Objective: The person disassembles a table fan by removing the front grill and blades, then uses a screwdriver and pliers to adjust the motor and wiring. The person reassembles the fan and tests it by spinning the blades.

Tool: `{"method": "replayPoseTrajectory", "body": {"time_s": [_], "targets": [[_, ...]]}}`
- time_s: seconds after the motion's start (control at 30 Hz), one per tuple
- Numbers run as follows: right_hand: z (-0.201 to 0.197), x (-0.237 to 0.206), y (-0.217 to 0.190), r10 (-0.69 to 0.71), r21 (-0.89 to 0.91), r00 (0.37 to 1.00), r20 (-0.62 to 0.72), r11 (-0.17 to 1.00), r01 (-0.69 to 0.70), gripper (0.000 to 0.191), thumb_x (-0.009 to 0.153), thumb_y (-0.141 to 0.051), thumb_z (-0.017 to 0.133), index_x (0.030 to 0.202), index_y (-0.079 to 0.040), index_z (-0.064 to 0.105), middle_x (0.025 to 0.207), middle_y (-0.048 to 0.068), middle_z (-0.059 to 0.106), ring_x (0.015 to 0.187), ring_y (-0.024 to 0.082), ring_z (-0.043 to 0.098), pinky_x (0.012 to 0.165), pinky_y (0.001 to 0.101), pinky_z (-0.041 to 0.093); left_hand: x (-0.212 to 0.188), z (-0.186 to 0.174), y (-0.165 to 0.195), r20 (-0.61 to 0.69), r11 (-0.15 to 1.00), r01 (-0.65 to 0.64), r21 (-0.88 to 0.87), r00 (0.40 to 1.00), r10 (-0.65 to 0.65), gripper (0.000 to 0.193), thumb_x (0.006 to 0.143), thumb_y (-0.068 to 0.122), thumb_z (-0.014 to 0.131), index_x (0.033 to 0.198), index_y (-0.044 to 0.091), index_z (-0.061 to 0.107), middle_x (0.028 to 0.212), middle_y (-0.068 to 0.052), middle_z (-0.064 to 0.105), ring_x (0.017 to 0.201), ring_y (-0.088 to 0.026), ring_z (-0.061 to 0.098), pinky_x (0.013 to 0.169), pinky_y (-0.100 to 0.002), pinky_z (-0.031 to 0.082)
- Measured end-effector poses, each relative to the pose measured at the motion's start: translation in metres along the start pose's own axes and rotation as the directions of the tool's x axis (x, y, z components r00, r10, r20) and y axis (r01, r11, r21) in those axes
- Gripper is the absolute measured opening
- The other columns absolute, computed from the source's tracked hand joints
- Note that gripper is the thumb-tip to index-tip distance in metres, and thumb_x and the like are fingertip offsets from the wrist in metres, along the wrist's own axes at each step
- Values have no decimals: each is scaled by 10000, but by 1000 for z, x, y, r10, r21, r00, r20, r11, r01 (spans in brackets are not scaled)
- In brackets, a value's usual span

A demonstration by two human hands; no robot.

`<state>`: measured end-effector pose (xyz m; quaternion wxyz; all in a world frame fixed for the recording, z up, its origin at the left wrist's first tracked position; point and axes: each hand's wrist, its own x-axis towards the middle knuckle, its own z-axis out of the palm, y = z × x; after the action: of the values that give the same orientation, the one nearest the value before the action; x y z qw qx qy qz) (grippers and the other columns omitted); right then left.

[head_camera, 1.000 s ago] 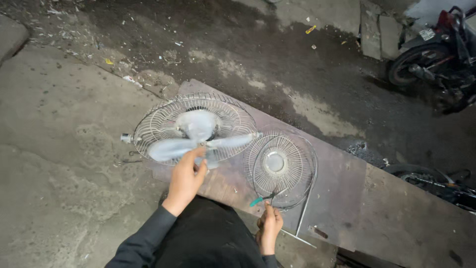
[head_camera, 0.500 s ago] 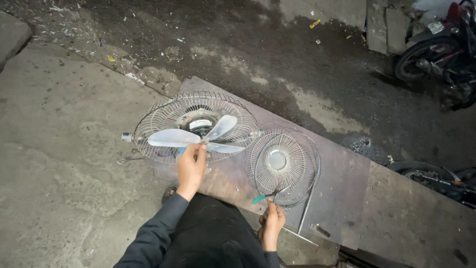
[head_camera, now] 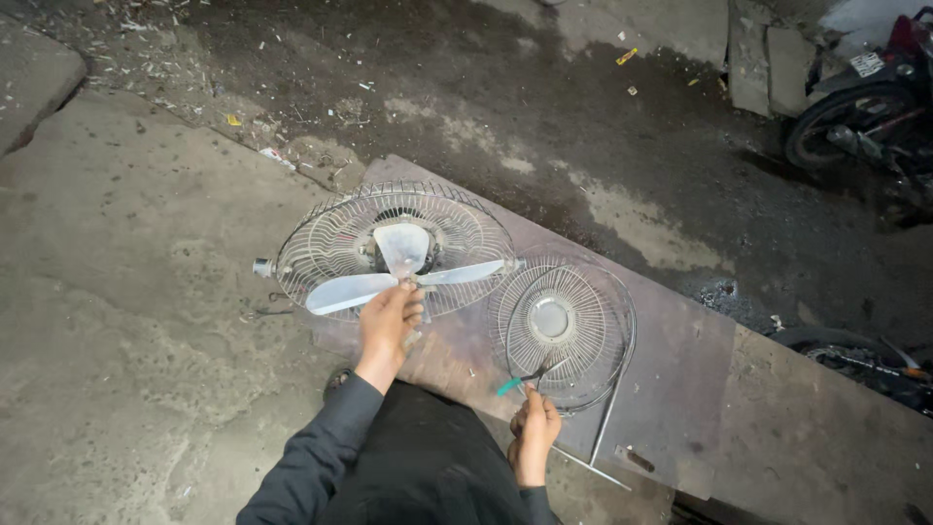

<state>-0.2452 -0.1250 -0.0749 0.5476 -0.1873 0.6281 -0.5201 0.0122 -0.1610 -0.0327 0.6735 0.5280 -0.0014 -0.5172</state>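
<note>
Metal sheet [head_camera: 680, 360] lies on the ground. Fan guard with blades [head_camera: 394, 248] sits on its left part; second guard [head_camera: 564, 326] just right of it, edges near touching. Left hand [head_camera: 389, 321] at the blades' near edge. Right hand [head_camera: 535, 428] with tool [head_camera: 525, 379] before the second guard. Motorbike [head_camera: 865, 107] far right, behind.

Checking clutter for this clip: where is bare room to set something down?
Bare metal sheet right of the small grille, and concrete left of the fan. Crowded where the left hand meets the blades and the right hand holds a tool.
</note>
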Motion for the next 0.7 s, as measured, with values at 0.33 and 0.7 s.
{"method": "replayPoseTrajectory", "body": {"time_s": [0.33,0.7], "targets": [[-6,-2,-1,13,37,1000,-24,999,-12,350,916,-152,703,676,-174,449,526,-91,346,380,38,236,366,268,157,-21,2,41,316,266,-502,823,794,520,313,917,128,712,1175,89,539,793,-185,682,735,-355,690,663,-456,499],[-19,0,10,14,73,995,-94,997,-7,318,922,-160,699,703,-162,468,549,-88,362,395,41,249,378,269,168,3,-7,15,389,172,-594,786,690,610,456,929,117,701,1278,55,414,909,-218,699,737,-413,675,638,-510,486]]}}
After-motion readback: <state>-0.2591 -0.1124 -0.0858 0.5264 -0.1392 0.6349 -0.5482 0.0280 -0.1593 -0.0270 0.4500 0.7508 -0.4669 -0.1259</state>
